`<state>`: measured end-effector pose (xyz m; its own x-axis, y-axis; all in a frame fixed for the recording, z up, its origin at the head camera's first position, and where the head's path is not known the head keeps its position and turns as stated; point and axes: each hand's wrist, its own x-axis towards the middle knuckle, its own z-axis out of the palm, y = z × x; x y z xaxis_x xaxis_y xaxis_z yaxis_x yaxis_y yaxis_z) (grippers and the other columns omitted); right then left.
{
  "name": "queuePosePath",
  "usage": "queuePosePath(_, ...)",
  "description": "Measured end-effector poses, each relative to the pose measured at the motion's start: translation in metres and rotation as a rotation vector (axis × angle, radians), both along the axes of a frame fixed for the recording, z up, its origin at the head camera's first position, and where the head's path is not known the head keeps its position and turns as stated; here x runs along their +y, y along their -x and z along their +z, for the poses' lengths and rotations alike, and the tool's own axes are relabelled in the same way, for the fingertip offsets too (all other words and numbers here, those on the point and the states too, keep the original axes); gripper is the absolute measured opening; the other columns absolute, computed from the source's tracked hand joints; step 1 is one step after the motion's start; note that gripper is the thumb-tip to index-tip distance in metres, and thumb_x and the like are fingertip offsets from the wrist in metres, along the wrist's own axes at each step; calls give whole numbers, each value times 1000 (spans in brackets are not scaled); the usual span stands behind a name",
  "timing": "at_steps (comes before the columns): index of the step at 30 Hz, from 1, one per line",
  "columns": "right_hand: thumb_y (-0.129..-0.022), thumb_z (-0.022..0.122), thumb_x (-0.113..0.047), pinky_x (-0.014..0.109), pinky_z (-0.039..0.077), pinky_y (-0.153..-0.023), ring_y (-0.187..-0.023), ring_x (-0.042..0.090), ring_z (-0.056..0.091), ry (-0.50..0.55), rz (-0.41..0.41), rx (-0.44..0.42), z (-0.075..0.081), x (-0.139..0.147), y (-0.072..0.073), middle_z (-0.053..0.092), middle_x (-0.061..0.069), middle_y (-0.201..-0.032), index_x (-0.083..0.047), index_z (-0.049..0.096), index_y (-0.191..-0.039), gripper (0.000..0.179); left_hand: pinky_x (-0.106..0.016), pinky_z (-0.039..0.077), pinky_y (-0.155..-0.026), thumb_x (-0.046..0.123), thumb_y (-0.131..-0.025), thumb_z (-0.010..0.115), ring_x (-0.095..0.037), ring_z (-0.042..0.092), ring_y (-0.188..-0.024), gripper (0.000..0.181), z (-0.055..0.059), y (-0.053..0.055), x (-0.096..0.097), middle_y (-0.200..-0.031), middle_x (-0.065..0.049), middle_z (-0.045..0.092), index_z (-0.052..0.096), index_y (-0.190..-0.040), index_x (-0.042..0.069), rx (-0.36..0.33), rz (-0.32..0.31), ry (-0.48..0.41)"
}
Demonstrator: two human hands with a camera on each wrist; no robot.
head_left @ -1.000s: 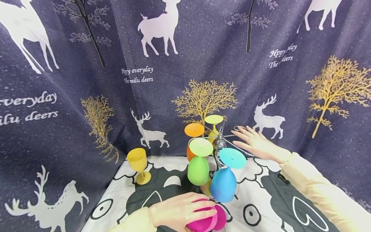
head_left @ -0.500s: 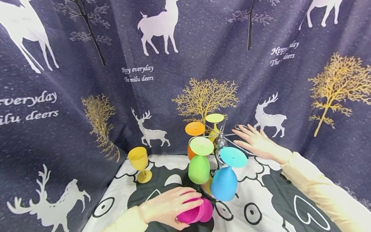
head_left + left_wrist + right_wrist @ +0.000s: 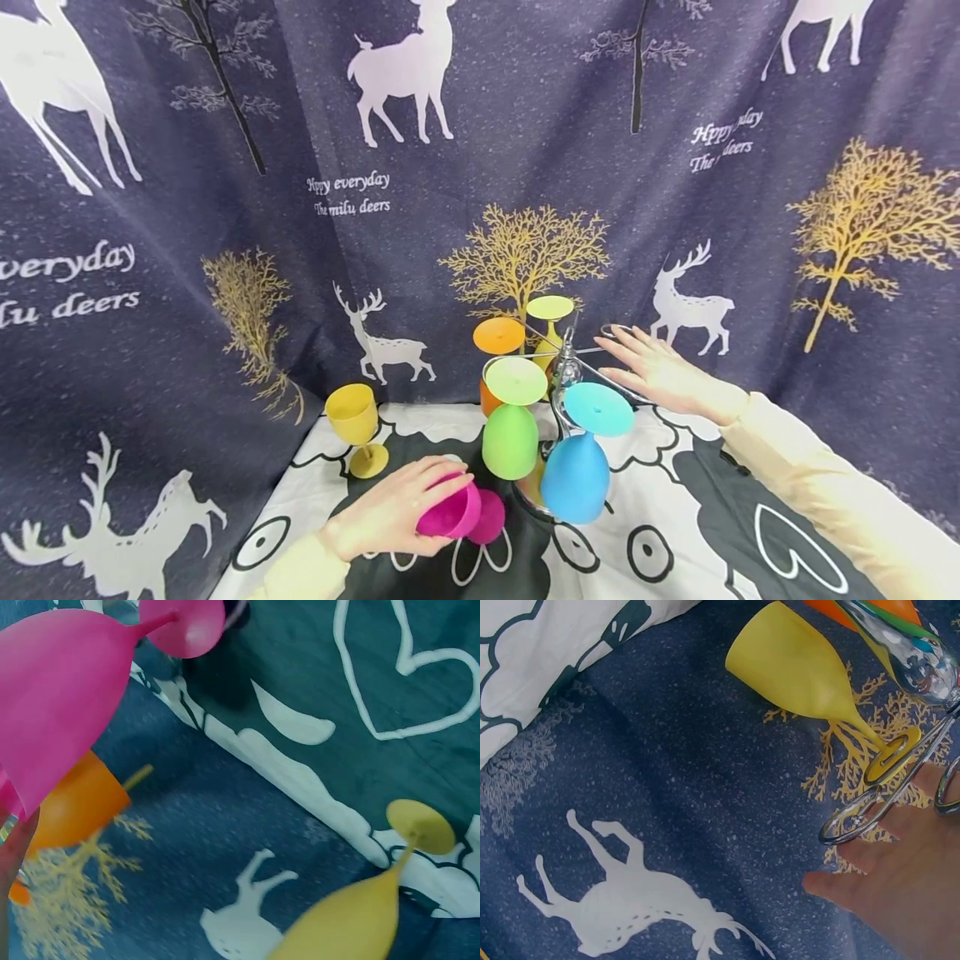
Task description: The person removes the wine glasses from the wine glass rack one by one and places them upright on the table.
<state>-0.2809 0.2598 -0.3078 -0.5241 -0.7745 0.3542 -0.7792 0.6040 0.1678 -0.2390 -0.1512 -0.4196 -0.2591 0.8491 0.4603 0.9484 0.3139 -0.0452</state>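
My left hand (image 3: 397, 508) grips a magenta goblet (image 3: 459, 510) by its bowl, tilted on its side with the foot pointing right, over the cloth left of the rack. In the left wrist view the goblet's bowl (image 3: 60, 690) fills the upper left. A chrome stemware rack (image 3: 567, 371) stands at centre right, with green (image 3: 512, 442), blue (image 3: 576, 479), orange (image 3: 499, 335) and yellow (image 3: 550, 308) goblets hanging upside down by their feet. Fingers spread, my right hand (image 3: 667, 375) lies against the rack's right-side wire loops, also visible in the right wrist view.
A separate yellow goblet (image 3: 352, 415) stands upright at the table's back left. Black-and-white patterned cloth (image 3: 652, 554) covers the table. Behind it hangs a dark blue curtain (image 3: 420, 275) printed with deer and trees.
My left hand has carried the magenta goblet to the left and slightly farther back, away from the rack's front. My right hand has stayed at the rack.
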Motion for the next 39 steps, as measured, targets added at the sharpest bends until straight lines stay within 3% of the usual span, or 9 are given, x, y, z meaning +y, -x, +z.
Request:
queuePosePath(3,-69,58,15,67,28,-84,-113,54,32,-60,178,193,-1,3,7,34,26,-132,-16,33,-137,78,-35,40,-87,37,-69,72,-17,41,-113,71,-1,7,-8,-126,-4,45,47,-131,12,10,31,-48)
queuePosePath(7,-67,58,14,64,29,-85,-115,51,32,-65,222,233,-2,4,10,31,24,-136,-16,32,-138,81,-35,42,-85,36,-66,75,-18,44,-109,70,-3,16,-16,-122,-5,48,51,-127,12,23,80,-91)
queuePosePath(13,-74,58,12,65,27,-86,-115,53,31,-66,142,155,0,2,7,32,25,-134,-22,11,-146,92,-36,41,-86,39,-64,77,-18,45,-107,72,-5,27,-23,-120,-5,50,53,-126,11,23,177,-87)
queuePosePath(16,-80,55,8,66,27,-85,-115,55,28,-38,86,84,1,0,3,30,27,-135,-23,5,-146,88,-36,41,-86,38,-64,77,-18,45,-108,71,-5,32,-24,-119,-4,50,53,-125,11,10,215,-77)
queuePosePath(24,-87,49,4,67,25,-86,-117,55,25,-45,-8,-8,4,-2,0,27,29,-136,-10,20,-143,64,-41,39,-88,42,-70,72,-22,45,-109,68,-4,50,-29,-121,-6,48,53,-125,8,-30,326,-33)
queuePosePath(33,-97,42,-14,66,21,-90,-122,53,18,17,-177,-193,5,-7,-5,21,30,-139,3,30,-137,45,-42,40,-87,38,-69,71,-29,47,-102,64,-2,68,-29,-114,-12,51,56,-120,3,0,431,-55)
queuePosePath(39,-93,44,-4,67,23,-87,-120,54,20,-17,-121,-124,5,-6,-6,23,31,-137,-1,28,-138,48,-43,43,-81,36,-69,71,-30,47,-100,64,2,78,-26,-113,-14,51,55,-121,1,-27,514,-53)
